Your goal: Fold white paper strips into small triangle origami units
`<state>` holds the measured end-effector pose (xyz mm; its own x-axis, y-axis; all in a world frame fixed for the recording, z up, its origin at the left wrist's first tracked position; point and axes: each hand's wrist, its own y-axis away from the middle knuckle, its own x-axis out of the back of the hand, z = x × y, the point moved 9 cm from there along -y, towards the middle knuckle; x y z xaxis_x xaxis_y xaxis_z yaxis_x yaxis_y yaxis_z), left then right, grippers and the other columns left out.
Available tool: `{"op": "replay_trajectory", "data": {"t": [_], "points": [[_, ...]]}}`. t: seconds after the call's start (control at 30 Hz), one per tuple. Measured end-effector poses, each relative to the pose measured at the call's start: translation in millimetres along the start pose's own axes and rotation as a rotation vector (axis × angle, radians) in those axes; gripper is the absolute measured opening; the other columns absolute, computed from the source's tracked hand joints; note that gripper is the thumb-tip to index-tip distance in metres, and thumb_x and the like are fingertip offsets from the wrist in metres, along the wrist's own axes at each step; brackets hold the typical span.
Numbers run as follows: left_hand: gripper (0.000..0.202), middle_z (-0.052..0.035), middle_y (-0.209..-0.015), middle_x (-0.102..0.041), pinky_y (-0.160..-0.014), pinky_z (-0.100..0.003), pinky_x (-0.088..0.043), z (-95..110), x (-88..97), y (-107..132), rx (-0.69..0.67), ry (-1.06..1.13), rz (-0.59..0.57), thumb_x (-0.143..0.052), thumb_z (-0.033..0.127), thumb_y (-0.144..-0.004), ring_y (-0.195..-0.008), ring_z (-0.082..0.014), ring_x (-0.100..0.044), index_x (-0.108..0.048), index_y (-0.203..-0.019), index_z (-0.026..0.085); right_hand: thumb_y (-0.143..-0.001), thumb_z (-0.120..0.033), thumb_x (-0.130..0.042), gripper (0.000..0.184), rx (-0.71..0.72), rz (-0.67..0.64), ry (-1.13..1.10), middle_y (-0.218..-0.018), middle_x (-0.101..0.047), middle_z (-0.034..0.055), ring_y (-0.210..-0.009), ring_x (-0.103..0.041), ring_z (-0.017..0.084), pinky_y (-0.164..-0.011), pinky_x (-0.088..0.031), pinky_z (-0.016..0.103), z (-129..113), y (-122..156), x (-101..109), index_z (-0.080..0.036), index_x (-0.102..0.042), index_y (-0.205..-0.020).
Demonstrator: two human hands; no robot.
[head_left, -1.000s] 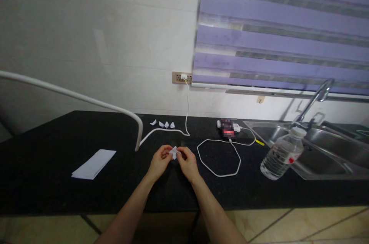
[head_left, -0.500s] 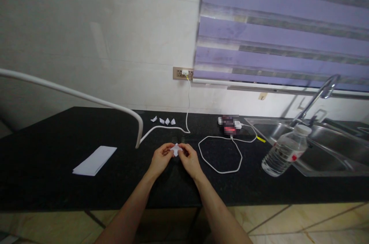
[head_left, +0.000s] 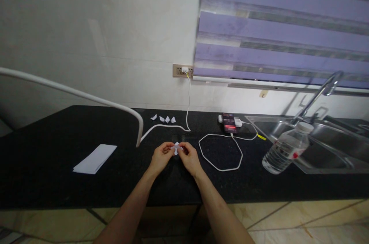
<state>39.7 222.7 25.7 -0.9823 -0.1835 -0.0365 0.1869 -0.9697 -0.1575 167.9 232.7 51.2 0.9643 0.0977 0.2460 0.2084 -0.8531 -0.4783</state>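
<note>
A small piece of folded white paper (head_left: pixel 176 148) is pinched between both hands just above the dark counter. My left hand (head_left: pixel 162 158) grips its left side, thumb and fingers closed on it. On the right side, my right hand (head_left: pixel 188 158) holds it the same way, the thumb pressing near the middle. The fingers cover part of the folds. Behind the hands, several small folded paper pieces (head_left: pixel 167 119) lie in a row near the wall. Off to the left rests a stack of white paper strips (head_left: pixel 95 159).
A white cable (head_left: pixel 188 101) runs from the wall socket (head_left: pixel 182 70) along a white bent rod (head_left: pixel 86 96). Right of the hands lie a looped cable (head_left: pixel 220 169) and a phone-like device (head_left: pixel 230 124). A water bottle (head_left: pixel 285 149) stands before the steel sink (head_left: pixel 305 169) and tap (head_left: pixel 319 94).
My thumbs have shifted slightly on the folded paper, and its visible outline looks a little different. The whole view has tilted slightly; the counter things lie where they were.
</note>
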Motion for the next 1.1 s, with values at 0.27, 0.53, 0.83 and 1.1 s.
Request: {"op": "replay_trajectory", "data": {"t": [0.27,0.53,0.83,1.1], "points": [[0.017,0.0015,-0.065,-0.060,-0.060,-0.020,-0.044,-1.6,-0.4,0.1,-0.004,-0.010,-0.012,-0.059,0.019,-0.061,-0.058,-0.0089,-0.056,-0.058,-0.078,0.015,-0.075,-0.021,-0.048,0.014,-0.029,-0.007,-0.032,-0.073,-0.056,0.0002,-0.058,-0.046,0.010,-0.054,-0.038,0.021,5.3,0.4,-1.2,-0.017,-0.059,-0.084],[0.015,0.0008,-0.063,-0.062,-0.060,-0.023,-0.047,1.3,1.0,2.1,-0.002,-0.026,0.010,-0.056,0.019,-0.061,-0.058,-0.0108,-0.058,-0.058,-0.075,0.015,-0.077,-0.016,-0.045,0.018,0.061,-0.019,-0.009,-0.079,-0.057,0.0017,-0.068,-0.051,0.012,-0.060,-0.039,0.022,-3.1,0.5,-1.7,-0.019,-0.062,-0.083],[0.024,-0.0008,-0.072,-0.064,-0.067,-0.025,-0.048,1.9,-1.6,3.6,-0.013,0.004,-0.008,-0.060,0.020,-0.059,-0.067,-0.0128,-0.060,-0.058,-0.082,0.015,-0.073,-0.014,-0.048,0.021,0.041,-0.038,-0.047,-0.081,-0.057,0.0018,-0.065,-0.050,0.011,-0.057,-0.039,0.021,2.3,0.6,-4.6,-0.020,-0.060,-0.090],[0.018,0.0003,-0.067,-0.062,-0.065,-0.024,-0.047,-1.3,-3.6,3.2,-0.003,-0.005,-0.040,-0.058,0.022,-0.063,-0.061,-0.0107,-0.058,-0.056,-0.079,0.015,-0.075,-0.016,-0.046,0.018,0.074,-0.018,-0.036,-0.077,-0.056,0.0010,-0.065,-0.050,0.011,-0.058,-0.039,0.021,-2.7,1.8,-0.7,-0.020,-0.062,-0.081]]}}
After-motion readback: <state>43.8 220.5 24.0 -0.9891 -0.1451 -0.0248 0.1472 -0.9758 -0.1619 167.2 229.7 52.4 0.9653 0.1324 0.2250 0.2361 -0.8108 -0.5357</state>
